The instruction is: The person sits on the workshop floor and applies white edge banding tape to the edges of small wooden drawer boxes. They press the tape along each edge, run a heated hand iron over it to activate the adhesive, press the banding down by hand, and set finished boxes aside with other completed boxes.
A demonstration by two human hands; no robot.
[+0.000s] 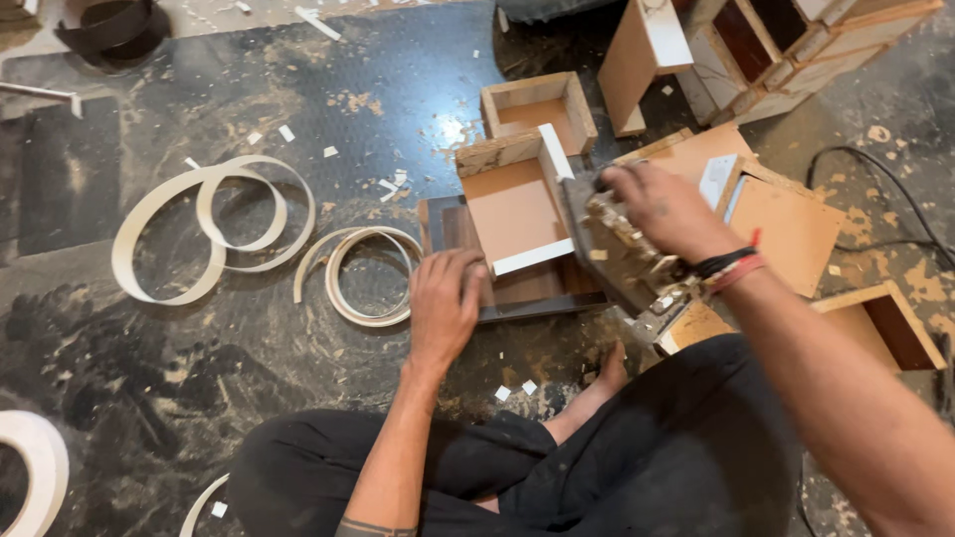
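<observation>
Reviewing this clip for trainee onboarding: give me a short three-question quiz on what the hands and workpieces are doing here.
1. True or false: the left hand presses on the dark board lying flat on the floor.
2. Which hand grips the crusted tool at the open wooden box? A) left B) right C) neither
3. What lies coiled on the floor to the left of the boards?

Key:
1. True
2. B, the right hand
3. Loops of white edge strip
</observation>
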